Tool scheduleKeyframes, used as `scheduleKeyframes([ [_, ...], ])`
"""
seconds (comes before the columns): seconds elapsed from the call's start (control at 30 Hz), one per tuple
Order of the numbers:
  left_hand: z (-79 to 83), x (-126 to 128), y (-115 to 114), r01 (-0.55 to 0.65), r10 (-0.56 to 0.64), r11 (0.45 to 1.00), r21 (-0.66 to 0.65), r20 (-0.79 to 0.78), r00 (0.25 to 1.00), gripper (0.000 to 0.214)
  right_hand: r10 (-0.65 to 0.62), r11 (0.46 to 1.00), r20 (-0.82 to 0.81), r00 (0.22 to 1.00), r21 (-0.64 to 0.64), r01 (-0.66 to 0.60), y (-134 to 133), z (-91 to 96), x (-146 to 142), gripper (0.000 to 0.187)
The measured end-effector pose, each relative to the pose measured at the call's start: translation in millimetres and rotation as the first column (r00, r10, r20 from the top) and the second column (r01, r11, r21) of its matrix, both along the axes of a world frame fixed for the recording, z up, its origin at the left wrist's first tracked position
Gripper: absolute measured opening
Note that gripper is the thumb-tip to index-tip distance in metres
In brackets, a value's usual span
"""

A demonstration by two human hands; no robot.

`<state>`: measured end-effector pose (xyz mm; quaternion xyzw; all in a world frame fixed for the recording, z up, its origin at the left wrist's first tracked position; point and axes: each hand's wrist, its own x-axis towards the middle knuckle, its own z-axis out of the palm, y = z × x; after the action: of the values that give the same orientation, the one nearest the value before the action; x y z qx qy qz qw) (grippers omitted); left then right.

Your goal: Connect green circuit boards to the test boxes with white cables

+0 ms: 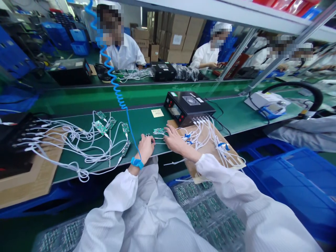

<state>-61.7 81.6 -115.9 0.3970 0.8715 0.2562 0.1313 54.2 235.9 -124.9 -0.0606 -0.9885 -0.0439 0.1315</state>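
My left hand (pixel 146 147), with a blue wrist strap (pixel 137 162) on it, is closed at the table's front edge. A small part shows at its fingertips, mostly hidden by the fingers. Just to the right, my right hand (pixel 176 140) bends its fingers round the right end of a small green circuit board (pixel 158 131). A white cable (pixel 159 138) runs between the two hands, below the board. Left of them, several green circuit boards (pixel 100 127) lie plugged into white cables (pixel 76 143).
A black test box (pixel 190 105) with white cables stands behind my right hand, partly over brown cardboard (pixel 210 143). A yellow note (pixel 157 112) lies on the green table. Another black box (pixel 15 147) is far left. Trays of boards (pixel 210 210) lie below, beside a blue crate (pixel 294 175). Co-workers sit opposite.
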Motion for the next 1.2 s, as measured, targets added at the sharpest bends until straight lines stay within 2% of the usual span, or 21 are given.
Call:
scheduleKeyframes([
  [0.13,-1.2,0.3,0.1,0.002,-0.001,1.0,0.022,-0.022,1.0,0.031,0.084,0.981,0.015,0.996,-0.176,-0.08,6.9,5.8,10.4,0.024],
  [0.23,-0.5,2.3,0.5,-0.007,0.007,1.0,0.004,-0.035,0.999,0.031,0.119,0.951,-0.031,0.992,-0.284,-0.123,14.5,26.4,27.1,0.023],
  [0.27,-0.4,2.7,0.7,-0.009,0.009,1.0,0.007,-0.037,0.999,0.032,0.084,0.945,-0.085,0.993,-0.308,-0.107,15.3,35.7,34.8,0.024],
  [0.33,-0.1,2.8,1.4,0.002,-0.001,1.0,0.016,-0.042,0.999,0.04,-0.065,0.935,-0.218,0.974,-0.353,-0.017,11.3,52.8,51.0,0.028],
  [0.4,0.4,2.4,2.8,0.024,-0.024,1.0,-0.002,-0.046,0.999,0.043,-0.169,0.92,-0.249,0.954,-0.388,0.061,-1.2,61.0,63.2,0.03],
  [0.47,1.3,1.7,4.4,0.042,-0.044,0.998,-0.043,-0.044,0.998,0.033,-0.107,0.925,-0.125,0.986,-0.376,0.052,-19.4,55.9,66.7,0.027],
  [0.53,1.7,0.5,4.9,0.058,-0.061,0.996,-0.071,-0.049,0.997,0.021,0.0,0.95,0.028,1.0,-0.312,0.009,-37.1,40.3,60.0,0.022],
  [0.6,0.4,-1.9,3.0,0.092,-0.096,0.993,-0.074,-0.061,0.994,0.017,0.031,0.978,0.061,0.998,-0.209,-0.017,-48.6,21.9,46.1,0.032],
  [0.67,-2.9,-6.0,-1.6,0.147,-0.151,0.987,-0.059,-0.063,0.987,0.018,0.058,0.986,0.069,0.996,-0.159,-0.046,-52.5,8.2,30.3,0.039],
  [0.77,-9.0,-13.4,-11.0,0.239,-0.239,0.971,-0.002,-0.032,0.971,0.015,0.081,0.982,0.143,0.986,-0.181,-0.054,-49.6,0.7,14.3,0.024],
  [0.83,-10.9,-16.9,-16.7,0.269,-0.27,0.961,0.061,0.009,0.963,0.012,0.08,0.978,0.164,0.983,-0.204,-0.046,-46.0,1.3,12.2,0.023],
  [0.93,-7.2,-16.9,-22.2,0.264,-0.285,0.955,0.138,0.168,0.944,0.02,0.098,0.96,0.11,0.989,-0.273,-0.065,-40.7,3.4,18.9,0.021],
  [1.07,7.9,-11.4,-23.9,0.206,-0.284,0.953,0.223,0.415,0.864,0.039,0.113,0.902,0.012,0.994,-0.421,-0.097,-33.9,2.4,30.5,0.019],
  [1.13,15.6,-10.2,-23.2,0.086,-0.241,0.944,0.318,0.489,0.838,0.039,0.09,0.853,-0.07,0.994,-0.51,-0.113,-30.9,0.5,32.8,0.019],
  [1.2,20.6,-11.5,-21.7,-0.092,-0.188,0.899,0.428,0.567,0.802,0.041,0.065,0.793,-0.168,0.984,-0.589,-0.153,-28.6,-0.9,32.6,0.016],
])
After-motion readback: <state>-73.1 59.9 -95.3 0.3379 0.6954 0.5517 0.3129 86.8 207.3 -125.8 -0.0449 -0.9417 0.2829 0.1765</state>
